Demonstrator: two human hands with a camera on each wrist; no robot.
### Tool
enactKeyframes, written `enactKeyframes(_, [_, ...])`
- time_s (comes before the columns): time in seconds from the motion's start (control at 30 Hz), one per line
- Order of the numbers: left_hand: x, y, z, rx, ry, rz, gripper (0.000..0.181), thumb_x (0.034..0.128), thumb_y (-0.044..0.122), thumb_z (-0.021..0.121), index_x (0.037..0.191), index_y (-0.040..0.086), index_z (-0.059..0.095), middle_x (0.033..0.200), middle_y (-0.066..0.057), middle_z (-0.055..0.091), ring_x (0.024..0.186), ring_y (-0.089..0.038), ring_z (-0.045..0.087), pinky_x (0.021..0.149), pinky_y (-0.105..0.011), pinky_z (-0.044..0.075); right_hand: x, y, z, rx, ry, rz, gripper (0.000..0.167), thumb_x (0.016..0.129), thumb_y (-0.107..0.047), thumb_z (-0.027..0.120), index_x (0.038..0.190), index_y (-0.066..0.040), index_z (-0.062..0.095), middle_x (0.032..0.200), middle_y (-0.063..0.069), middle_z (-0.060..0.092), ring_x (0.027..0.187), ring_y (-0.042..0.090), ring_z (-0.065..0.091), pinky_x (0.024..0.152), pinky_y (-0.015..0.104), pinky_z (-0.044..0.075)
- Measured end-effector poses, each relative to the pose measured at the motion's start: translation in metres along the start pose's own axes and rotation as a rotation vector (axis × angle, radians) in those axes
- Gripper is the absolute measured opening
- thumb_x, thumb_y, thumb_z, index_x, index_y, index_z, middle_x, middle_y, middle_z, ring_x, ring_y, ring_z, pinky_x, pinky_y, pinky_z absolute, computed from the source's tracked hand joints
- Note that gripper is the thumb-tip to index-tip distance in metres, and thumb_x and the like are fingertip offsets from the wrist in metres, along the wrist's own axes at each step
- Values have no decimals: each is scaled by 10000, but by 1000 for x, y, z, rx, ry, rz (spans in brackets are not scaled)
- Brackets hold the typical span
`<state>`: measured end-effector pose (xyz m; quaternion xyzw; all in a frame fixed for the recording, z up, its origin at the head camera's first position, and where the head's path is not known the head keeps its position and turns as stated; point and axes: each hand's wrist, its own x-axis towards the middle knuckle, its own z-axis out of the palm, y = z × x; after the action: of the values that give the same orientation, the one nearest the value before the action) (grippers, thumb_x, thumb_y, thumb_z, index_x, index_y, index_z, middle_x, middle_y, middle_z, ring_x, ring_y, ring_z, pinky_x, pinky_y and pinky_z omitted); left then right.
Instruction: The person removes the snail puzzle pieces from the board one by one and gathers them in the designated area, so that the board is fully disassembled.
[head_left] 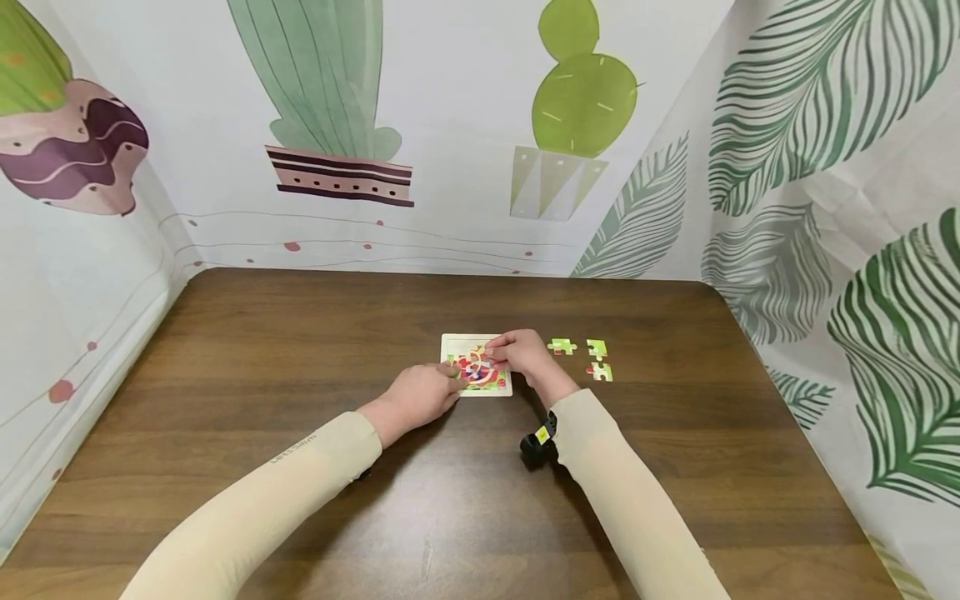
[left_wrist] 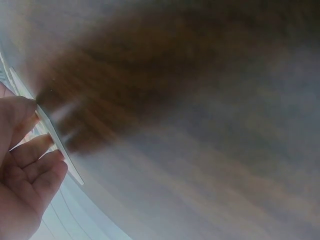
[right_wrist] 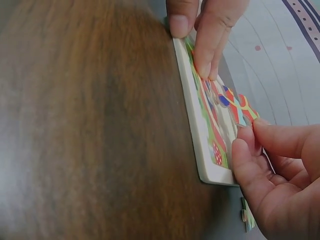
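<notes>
A small square jigsaw puzzle tray (head_left: 459,337) with a pale rim lies on the table, partly filled with red, green and blue pieces. At its left side, my left hand (head_left: 422,393) holds the tray: the thumb is against the edge and fingers press the pieces. My right hand (head_left: 525,354) pinches a red, yellow and blue puzzle piece (right_wrist: 240,106) between thumb and fingers, tilted over the tray's right part. The left wrist view catches the fingers of the left hand (left_wrist: 30,165) at the tray's edge. Whether the pinched piece touches its neighbours is unclear.
Right of the tray lie three loose green puzzle pieces: one piece (head_left: 561,346) nearer the tray, another piece (head_left: 596,347) farther right, and a piece (head_left: 601,372) just below that. The brown wooden table (head_left: 300,333) ends at a patterned cloth backdrop (head_left: 465,167).
</notes>
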<state>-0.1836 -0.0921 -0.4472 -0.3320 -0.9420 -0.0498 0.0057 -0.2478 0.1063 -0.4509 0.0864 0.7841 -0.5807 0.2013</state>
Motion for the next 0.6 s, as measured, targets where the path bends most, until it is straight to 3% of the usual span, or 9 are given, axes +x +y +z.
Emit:
enactKeyframes(0.4, [-1,-1,3,34,36,31,268,967,193,686,1212,124,771,1280,-113,741,1170,-267,729,922,-416,606,-13,2,-17,13,3,-13,232,978,6,625,1166,130,682,884,49,702,702,33,647,716,196,611])
enactKeyframes(0.6, [-1,-1,3,18,36,18,265,972,194,683,1212,128,772,1290,-120,735,1176,-282,726,896,-433,614,-17,-1,-31,-19,-7,-29,232,980,21,613,1168,140,675,1044,153,732,702,22,652,676,166,592])
